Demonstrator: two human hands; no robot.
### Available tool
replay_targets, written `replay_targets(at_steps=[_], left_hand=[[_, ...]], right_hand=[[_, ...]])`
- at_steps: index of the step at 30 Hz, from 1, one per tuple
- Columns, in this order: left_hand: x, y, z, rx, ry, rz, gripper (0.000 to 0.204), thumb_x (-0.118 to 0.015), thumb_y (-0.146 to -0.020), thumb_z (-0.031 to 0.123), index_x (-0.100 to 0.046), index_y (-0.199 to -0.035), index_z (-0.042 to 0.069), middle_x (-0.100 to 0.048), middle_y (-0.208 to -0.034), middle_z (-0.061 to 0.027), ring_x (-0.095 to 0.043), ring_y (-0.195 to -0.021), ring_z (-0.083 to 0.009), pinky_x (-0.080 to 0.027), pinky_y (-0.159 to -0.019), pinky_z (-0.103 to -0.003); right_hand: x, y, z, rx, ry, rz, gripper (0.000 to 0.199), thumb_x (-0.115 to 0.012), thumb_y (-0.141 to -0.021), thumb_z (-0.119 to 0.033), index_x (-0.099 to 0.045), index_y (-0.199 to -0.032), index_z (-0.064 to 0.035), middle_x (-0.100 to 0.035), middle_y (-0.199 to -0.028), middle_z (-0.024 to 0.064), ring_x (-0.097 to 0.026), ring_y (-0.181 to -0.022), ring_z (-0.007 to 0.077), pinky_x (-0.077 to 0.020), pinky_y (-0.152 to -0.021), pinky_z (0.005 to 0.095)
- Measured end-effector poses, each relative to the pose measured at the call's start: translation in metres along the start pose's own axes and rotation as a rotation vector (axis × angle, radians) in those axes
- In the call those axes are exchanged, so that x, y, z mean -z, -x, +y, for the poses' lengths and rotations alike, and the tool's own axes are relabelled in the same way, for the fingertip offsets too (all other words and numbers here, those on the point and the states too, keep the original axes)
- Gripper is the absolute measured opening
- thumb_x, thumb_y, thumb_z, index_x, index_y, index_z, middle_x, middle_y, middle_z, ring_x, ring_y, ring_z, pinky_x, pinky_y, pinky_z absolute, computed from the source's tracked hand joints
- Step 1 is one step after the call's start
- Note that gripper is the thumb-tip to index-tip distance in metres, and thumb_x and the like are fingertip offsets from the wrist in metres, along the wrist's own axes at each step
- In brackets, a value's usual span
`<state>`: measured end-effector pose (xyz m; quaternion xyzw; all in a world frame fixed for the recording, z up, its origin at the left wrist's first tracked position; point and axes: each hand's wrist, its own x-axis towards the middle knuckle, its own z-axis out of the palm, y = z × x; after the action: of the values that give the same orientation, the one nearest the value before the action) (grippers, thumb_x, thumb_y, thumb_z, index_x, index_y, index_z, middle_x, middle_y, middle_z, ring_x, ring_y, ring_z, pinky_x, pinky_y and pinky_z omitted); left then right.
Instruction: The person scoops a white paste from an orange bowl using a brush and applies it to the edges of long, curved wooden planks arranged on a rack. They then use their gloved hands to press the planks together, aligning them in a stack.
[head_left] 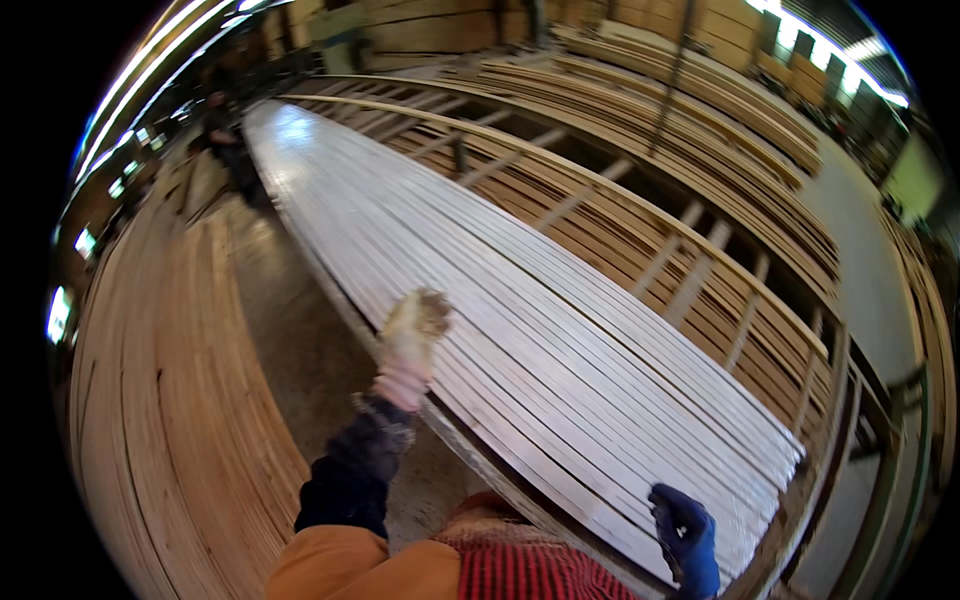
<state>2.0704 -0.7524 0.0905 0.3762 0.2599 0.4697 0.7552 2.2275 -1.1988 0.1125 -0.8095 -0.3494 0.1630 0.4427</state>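
Observation:
A long bed of white painted boards [520, 300] lies side by side and runs away from me. My left hand [412, 340], in a pale worn work glove, is raised over the near left edge of the boards; its fingers look curled with nothing seen in them. My right hand [685, 535], in a blue glove, rests at the near end of the boards by the lower edge. Whether it grips a board end is unclear.
Stacks of bare timber planks [170, 400] fill the left side. A wooden rack with cross slats [700, 260] stands right of the white boards. A concrete floor strip [290, 330] runs between. Another person [225, 140] stands at the far end.

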Motion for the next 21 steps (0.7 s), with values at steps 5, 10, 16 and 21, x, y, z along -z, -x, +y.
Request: replay_targets(at_steps=[5,10,16,21], left_hand=[[-0.026,0.013,0.01,0.037,-0.001,-0.014,0.027,-0.041,-0.104,0.025,-0.056,-0.109,0.004,-0.063,-0.1,-0.0096,-0.062,-0.092,-0.0218,-0.052,-0.084,-0.037],[-0.022,0.037,0.007,0.143,0.059,0.075,0.029,-0.042,-0.103,0.028,-0.055,-0.108,0.002,-0.064,-0.1,-0.0105,-0.063,-0.091,-0.0229,-0.053,-0.084,-0.038],[-0.007,0.046,-0.007,0.188,0.097,0.122,0.027,-0.046,-0.102,0.028,-0.057,-0.107,0.004,-0.066,-0.102,-0.0116,-0.064,-0.092,-0.0238,-0.052,-0.082,-0.039],[-0.002,0.061,-0.001,0.193,0.117,0.214,0.026,-0.047,-0.101,0.028,-0.059,-0.105,0.004,-0.066,-0.1,-0.0107,-0.065,-0.092,-0.0235,-0.053,-0.08,-0.039]], right_hand=[[0.027,-0.023,-0.017,0.182,0.152,-0.048,0.026,-0.063,-0.095,-0.01,-0.067,-0.12,-0.0055,-0.072,-0.106,0.0103,-0.068,-0.093,0.017,-0.0546,-0.074,0.0284],[0.048,-0.049,-0.006,0.284,0.17,-0.103,0.026,-0.063,-0.095,-0.01,-0.067,-0.121,-0.006,-0.072,-0.106,0.0106,-0.069,-0.093,0.0179,-0.0547,-0.074,0.0289],[0.056,-0.065,0.002,0.302,0.163,-0.21,0.025,-0.061,-0.095,-0.009,-0.066,-0.12,-0.0033,-0.071,-0.105,0.0129,-0.068,-0.095,0.0205,-0.0541,-0.082,0.0321],[0.056,-0.073,-0.004,0.263,0.171,-0.287,0.025,-0.06,-0.096,-0.01,-0.066,-0.12,-0.0041,-0.071,-0.106,0.0132,-0.068,-0.096,0.0214,-0.0539,-0.083,0.0336]])
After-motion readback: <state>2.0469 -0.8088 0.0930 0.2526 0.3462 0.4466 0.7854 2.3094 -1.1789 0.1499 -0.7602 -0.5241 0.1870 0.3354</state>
